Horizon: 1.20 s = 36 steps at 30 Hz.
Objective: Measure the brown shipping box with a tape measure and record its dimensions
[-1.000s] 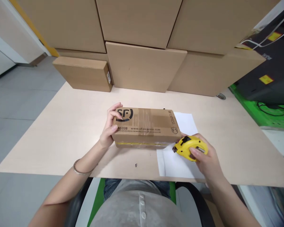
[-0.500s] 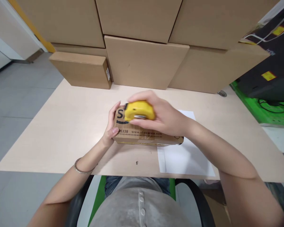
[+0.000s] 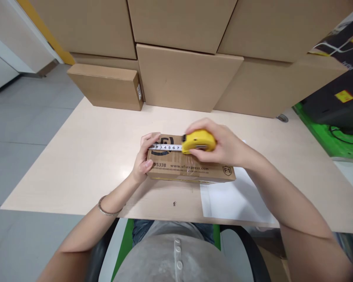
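Observation:
A small brown cardboard box (image 3: 176, 172) with black print lies on the table in front of me. My left hand (image 3: 144, 158) grips its left end, thumb on the near side and fingers over the far side. In my right hand (image 3: 223, 143) is a yellow tape measure (image 3: 201, 141), held just above the middle of the box top. Its white blade (image 3: 167, 147) is pulled out along the top, numbers up to about 7 showing, and its end reaches the left edge by my left hand. Whether the left fingers pin the blade's end is hidden.
A white sheet of paper (image 3: 232, 199) lies partly under the box's right end. Large cardboard boxes (image 3: 185, 78) stand stacked along the table's back edge, a flatter box (image 3: 106, 88) at the left. Dark equipment (image 3: 335, 98) stands on a green surface at right.
My right hand has moved the tape measure case to the right, and a length of blade now shows between it and the left edge. My left hand keeps its grip on the box.

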Motion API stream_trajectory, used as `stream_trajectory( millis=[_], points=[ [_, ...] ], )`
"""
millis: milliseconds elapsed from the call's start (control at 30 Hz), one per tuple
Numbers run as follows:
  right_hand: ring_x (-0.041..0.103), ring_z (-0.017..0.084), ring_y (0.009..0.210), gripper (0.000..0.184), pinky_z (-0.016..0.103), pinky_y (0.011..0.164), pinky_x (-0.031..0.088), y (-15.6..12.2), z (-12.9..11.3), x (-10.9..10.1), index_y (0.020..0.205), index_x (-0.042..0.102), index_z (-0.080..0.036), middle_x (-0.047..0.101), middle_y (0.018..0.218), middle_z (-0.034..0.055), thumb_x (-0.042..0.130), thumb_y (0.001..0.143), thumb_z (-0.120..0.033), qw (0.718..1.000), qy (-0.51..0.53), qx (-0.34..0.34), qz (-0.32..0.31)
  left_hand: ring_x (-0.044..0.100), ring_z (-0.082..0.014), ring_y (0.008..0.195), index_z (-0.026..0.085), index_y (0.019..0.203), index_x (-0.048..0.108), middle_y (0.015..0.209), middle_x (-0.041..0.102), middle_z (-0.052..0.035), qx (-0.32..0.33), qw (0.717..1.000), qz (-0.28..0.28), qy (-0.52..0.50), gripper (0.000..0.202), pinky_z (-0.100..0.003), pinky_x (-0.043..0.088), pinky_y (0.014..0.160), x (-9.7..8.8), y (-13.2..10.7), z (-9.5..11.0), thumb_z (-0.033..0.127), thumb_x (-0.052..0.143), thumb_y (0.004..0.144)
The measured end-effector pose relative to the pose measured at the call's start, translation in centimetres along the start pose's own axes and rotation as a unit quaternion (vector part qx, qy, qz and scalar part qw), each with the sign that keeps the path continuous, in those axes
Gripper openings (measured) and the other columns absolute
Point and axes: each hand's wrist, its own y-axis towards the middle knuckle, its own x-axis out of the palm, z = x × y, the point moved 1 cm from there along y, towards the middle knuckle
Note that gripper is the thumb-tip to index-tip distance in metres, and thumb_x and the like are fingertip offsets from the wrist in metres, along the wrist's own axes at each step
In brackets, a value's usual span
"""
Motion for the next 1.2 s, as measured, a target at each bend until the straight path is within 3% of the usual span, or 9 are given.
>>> stream_trajectory(
  millis=[100,267,633,833,967,1033,1133,1200],
  points=[
    [0.074,0.023,0.088,0.033,0.036,0.074,0.059,-4.7,1.7,-2.5,0.111,0.069,-0.030,0.076,0.111,0.0036,0.083,0.081,-0.029,0.995,0.000,0.062,0.083,0.050,-0.0403,0.141,0.041,0.121,0.079,0.132,0.061,-0.0072,0.077,0.997,0.000,0.030,0.050,-0.063,0.041,0.122,-0.1,0.3,0.5,0.072,0.062,0.086],
    [0.076,0.027,0.088,0.036,0.041,0.071,0.061,-10.7,4.8,-4.6,0.107,0.072,-0.034,0.079,0.104,0.0046,0.090,0.075,-0.033,0.973,0.049,0.093,0.206,0.050,-0.0408,0.139,0.041,0.118,0.080,0.128,0.063,-0.0075,0.088,0.995,-0.002,0.035,0.048,-0.064,0.043,0.119,0.0,0.5,0.7,0.071,0.061,0.086],
    [0.072,0.030,0.069,0.040,0.044,0.057,0.054,-10.0,7.3,-3.1,0.084,0.071,-0.035,0.076,0.078,0.0054,0.092,0.060,-0.059,0.946,0.059,0.074,0.310,0.049,-0.0422,0.138,0.040,0.109,0.079,0.131,0.063,-0.0066,0.077,0.996,0.019,0.030,0.047,-0.069,0.038,0.120,0.4,0.5,0.7,0.073,0.060,0.082],
    [0.074,0.028,0.071,0.032,0.041,0.058,0.055,-10.4,7.4,-3.3,0.095,0.076,-0.036,0.078,0.083,0.0042,0.092,0.069,-0.045,0.952,0.087,0.020,0.292,0.049,-0.0411,0.137,0.040,0.111,0.079,0.131,0.063,-0.0065,0.080,0.996,0.012,0.025,0.047,-0.066,0.039,0.120,0.2,0.5,0.5,0.071,0.059,0.082],
    [0.075,0.027,0.074,0.035,0.040,0.059,0.056,-9.7,5.3,-3.9,0.109,0.076,-0.036,0.079,0.090,0.0040,0.088,0.076,-0.032,0.968,0.063,-0.015,0.243,0.048,-0.0411,0.140,0.039,0.121,0.076,0.133,0.063,-0.0065,0.069,0.997,0.020,0.024,0.056,-0.064,0.038,0.122,0.5,0.3,0.5,0.074,0.059,0.081],
    [0.075,0.026,0.078,0.037,0.040,0.064,0.058,-8.4,3.5,-3.7,0.114,0.074,-0.036,0.079,0.096,0.0039,0.086,0.080,-0.028,0.978,0.024,-0.036,0.204,0.049,-0.0402,0.139,0.040,0.136,0.069,0.140,0.060,-0.0059,0.042,0.999,0.017,-0.006,0.066,-0.062,0.040,0.121,0.7,0.2,0.4,0.074,0.062,0.079],
    [0.076,0.023,0.088,0.038,0.037,0.075,0.060,-5.1,0.9,-2.2,0.120,0.069,-0.033,0.078,0.106,0.0029,0.083,0.086,-0.024,0.990,-0.025,-0.066,0.120,0.054,-0.0353,0.133,0.044,0.158,0.046,0.144,0.057,-0.0050,0.008,0.997,0.015,-0.073,0.090,-0.056,0.045,0.117,0.9,0.1,0.2,0.071,0.071,0.076],
    [0.076,0.022,0.095,0.036,0.035,0.080,0.060,-2.5,-0.3,-0.8,0.125,0.066,-0.029,0.078,0.115,0.0034,0.079,0.091,-0.027,0.993,-0.044,-0.094,0.054,0.057,-0.0324,0.129,0.043,0.164,0.038,0.141,0.058,-0.0053,0.009,0.996,0.011,-0.086,0.099,-0.051,0.047,0.114,0.6,0.2,-0.1,0.069,0.075,0.075]
  ],
)
